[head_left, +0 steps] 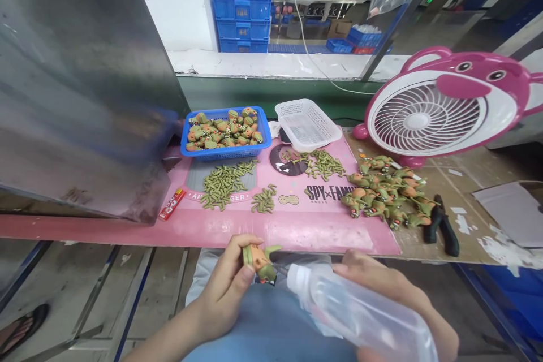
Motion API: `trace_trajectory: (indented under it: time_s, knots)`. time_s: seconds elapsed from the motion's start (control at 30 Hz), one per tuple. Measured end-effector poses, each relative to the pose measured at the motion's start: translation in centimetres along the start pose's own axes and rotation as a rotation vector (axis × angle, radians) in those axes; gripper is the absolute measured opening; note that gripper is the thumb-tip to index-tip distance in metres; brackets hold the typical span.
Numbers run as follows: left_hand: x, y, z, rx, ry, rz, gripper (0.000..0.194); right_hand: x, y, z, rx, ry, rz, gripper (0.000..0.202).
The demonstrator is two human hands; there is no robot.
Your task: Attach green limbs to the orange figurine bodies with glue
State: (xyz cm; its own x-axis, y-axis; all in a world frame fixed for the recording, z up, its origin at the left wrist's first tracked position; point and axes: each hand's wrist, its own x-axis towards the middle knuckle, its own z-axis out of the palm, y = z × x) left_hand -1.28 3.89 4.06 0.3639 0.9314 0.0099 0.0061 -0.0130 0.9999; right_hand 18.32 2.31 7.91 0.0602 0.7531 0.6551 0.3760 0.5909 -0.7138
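Observation:
Between the thumb and fingers of my left hand (227, 288) is a small green and orange toy figure (259, 263), held just off the table's front edge. My right hand (394, 288) grips a clear plastic squeeze bottle (365, 311) with a white cap, tilted so its thin tip points at the figure. Whether the tip touches the figure I cannot tell. On the pink mat ahead lie piles of small green curved pieces (224, 184), with a smaller heap (263, 199) nearer me. To the right sits a cluster of similar figures (386, 192) with green parts sticking out.
A blue basket (267, 144) full of figures stands at the back left, beside a white basket (307, 124). A pink fan (418, 119) stands back right. Black-handled pliers (443, 229) and a red packet (172, 204) lie on the table. A metal panel (85, 96) borders the left.

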Motion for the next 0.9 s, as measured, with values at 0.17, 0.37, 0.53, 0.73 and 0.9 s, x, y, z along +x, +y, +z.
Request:
trace_trajectory:
  time_s: [0.17, 0.37, 0.53, 0.73, 0.9]
  knots:
    - [0.06, 0.08, 0.0, 0.023, -0.001, 0.005, 0.027, 0.34, 0.11, -0.03, 0.046, -0.17, -0.164, 0.034]
    - [0.16, 0.32, 0.08, 0.042, -0.001, 0.014, 0.028, -0.03, 0.14, 0.16, 0.037, -0.157, -0.174, 0.032]
    - [0.14, 0.41, 0.11, 0.032, -0.011, 0.012, 0.028, -0.03, 0.2, 0.63, 0.018, -0.111, -0.165, 0.031]
    - [0.02, 0.21, 0.05, 0.007, -0.011, 0.005, 0.029, -0.18, 0.24, 0.5, -0.007, -0.106, -0.179, 0.031]
    - [0.04, 0.22, 0.09, 0.021, -0.009, 0.015, 0.028, -0.02, -0.12, 0.48, -0.024, -0.12, -0.181, 0.029]
